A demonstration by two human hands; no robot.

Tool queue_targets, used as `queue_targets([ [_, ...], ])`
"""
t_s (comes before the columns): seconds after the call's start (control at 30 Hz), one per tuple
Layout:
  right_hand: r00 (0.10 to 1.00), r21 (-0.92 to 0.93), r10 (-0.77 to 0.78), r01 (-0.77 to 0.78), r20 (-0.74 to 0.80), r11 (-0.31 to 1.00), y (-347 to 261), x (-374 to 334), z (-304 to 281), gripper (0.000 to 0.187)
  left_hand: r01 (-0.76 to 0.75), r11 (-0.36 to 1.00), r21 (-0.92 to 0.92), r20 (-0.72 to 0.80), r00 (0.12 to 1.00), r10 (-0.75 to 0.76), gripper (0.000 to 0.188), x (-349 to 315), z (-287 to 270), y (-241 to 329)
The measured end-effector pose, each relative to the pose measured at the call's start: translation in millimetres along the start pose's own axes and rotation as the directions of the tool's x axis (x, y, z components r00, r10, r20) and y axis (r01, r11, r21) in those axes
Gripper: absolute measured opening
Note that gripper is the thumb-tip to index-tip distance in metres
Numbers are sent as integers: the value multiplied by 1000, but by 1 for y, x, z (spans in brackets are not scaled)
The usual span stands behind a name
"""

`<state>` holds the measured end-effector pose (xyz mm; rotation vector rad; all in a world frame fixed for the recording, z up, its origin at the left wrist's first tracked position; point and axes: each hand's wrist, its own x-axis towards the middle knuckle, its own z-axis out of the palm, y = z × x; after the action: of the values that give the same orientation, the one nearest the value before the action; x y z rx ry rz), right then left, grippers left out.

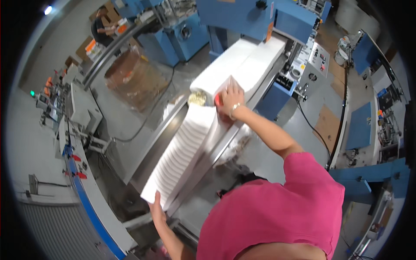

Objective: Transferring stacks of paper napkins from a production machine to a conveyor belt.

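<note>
A long stack of white, thin sheets [180,151], its edges rippled in layers, lies along a metal trough [167,123]. My left hand [157,209] grips the near end of this stack, thumb up along its end face; the other fingers are partly hidden. At the far end, my right hand [232,97] is closed over a pale block [232,80] with a red part [218,100] beside the fingers. The block's exact kind is unclear. A yellowish round object [197,98] sits just left of it, between the stack and more white stacked material [234,60] farther along.
Blue machine housing [234,19] stands over the trough's far end, with a control panel [318,58] to its right. A large plastic-lined brown container [134,78] is at left. Another person [100,28] works at far left. A cable [312,125] crosses the floor.
</note>
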<state>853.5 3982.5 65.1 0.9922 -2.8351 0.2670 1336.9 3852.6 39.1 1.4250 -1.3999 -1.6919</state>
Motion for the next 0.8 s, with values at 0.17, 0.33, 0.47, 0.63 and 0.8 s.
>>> queue_targets([
  [0.17,982,620,-157,62,101,782,-21,6,-23,39,55,994,-93,110,993,-45,86,9,-2,1],
  [0.33,822,368,-276,88,498,925,-42,21,-10,96,249,951,-185,73,968,-239,79,-3,-8,11],
  [0.47,747,350,-344,158,569,923,-49,26,-3,107,239,947,-215,213,958,-193,79,8,-25,-5],
  [0.63,538,409,-296,-101,789,907,-52,20,-19,82,94,985,-144,176,982,-68,67,2,-25,0],
  [0.8,438,558,-445,-169,781,813,-39,28,25,114,187,945,-267,152,977,-150,74,-3,-21,11],
])
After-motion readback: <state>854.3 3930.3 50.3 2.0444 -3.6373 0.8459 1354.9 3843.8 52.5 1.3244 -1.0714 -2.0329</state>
